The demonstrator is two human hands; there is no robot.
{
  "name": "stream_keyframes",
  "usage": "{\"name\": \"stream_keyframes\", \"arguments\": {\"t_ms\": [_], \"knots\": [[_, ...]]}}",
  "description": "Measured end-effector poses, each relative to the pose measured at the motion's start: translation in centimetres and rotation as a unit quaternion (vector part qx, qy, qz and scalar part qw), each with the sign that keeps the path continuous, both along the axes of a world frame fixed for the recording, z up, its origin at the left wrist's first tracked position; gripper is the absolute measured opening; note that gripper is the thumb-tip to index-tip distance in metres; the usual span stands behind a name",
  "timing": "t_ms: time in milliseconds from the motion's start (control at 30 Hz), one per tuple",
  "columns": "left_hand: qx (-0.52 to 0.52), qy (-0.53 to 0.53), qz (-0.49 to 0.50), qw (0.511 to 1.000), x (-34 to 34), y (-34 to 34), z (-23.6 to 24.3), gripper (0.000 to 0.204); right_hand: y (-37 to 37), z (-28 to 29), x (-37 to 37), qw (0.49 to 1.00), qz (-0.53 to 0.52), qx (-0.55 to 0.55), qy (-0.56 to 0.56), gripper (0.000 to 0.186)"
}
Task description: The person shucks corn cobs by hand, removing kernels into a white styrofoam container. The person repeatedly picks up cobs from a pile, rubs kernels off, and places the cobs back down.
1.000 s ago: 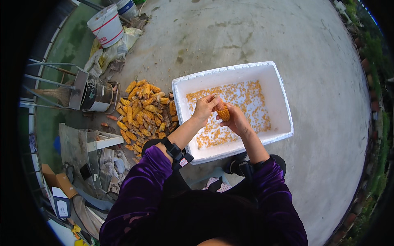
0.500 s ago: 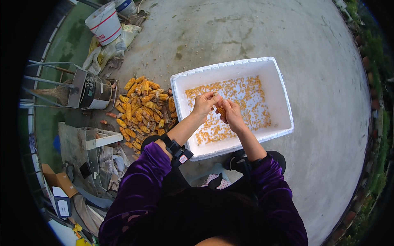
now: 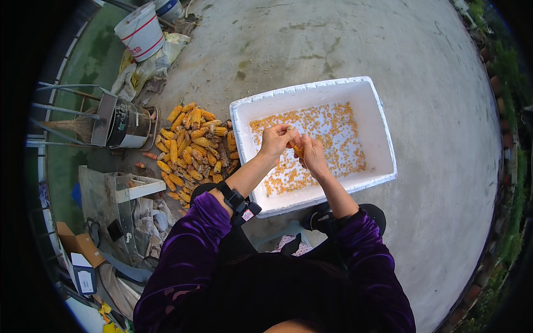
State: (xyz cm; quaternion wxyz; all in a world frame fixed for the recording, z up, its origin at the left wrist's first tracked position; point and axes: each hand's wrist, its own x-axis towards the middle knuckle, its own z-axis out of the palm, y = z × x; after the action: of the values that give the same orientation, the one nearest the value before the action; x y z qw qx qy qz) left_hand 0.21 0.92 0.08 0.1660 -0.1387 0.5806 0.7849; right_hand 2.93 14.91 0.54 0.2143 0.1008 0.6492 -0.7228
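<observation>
Between my two hands is a corn cob, partly bare and reddish, with yellow kernels along its lower part. My left hand is closed on its upper end, and my right hand wraps round it from the other side. Both hands are above a white foam box whose bottom is scattered with loose yellow kernels. Fingers cover much of the cob. To the left of the box lies a heap of corn cobs, still covered in kernels.
A white bucket with red bands stands at the far left by plastic sheeting. A dark drum on a metal-framed cart lies below it. Cardboard and clutter fill the near left. Concrete floor extends right toward plants.
My fingers have shifted slightly on the cob, and more of its reddish bare part shows now. The box and the heap look the same.
</observation>
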Motion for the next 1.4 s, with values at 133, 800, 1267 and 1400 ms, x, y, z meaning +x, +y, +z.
{"name": "stream_keyframes", "arguments": {"t_ms": [133, 800, 1267, 1400], "knots": [[0.016, -0.018, 0.008, 1.000, -0.2, -0.1, 0.4, 0.015, 0.6, 2.9, -0.6, 0.982, 0.054, -0.153, -0.097, 0.039], [-0.001, -0.019, -0.016, 1.000, -0.3, 0.2, 0.4, 0.019, -0.4, 2.3, 0.0, 0.987, 0.023, -0.128, -0.097, 0.038], [0.044, -0.052, -0.019, 0.997, -0.2, -0.1, -0.5, 0.021, -0.3, 0.9, 0.1, 0.981, 0.035, -0.155, -0.115, 0.023], [0.076, -0.051, -0.016, 0.996, -0.5, -0.2, 0.9, 0.024, 0.0, 1.8, -0.1, 0.972, 0.022, -0.200, -0.118, 0.025]]}}
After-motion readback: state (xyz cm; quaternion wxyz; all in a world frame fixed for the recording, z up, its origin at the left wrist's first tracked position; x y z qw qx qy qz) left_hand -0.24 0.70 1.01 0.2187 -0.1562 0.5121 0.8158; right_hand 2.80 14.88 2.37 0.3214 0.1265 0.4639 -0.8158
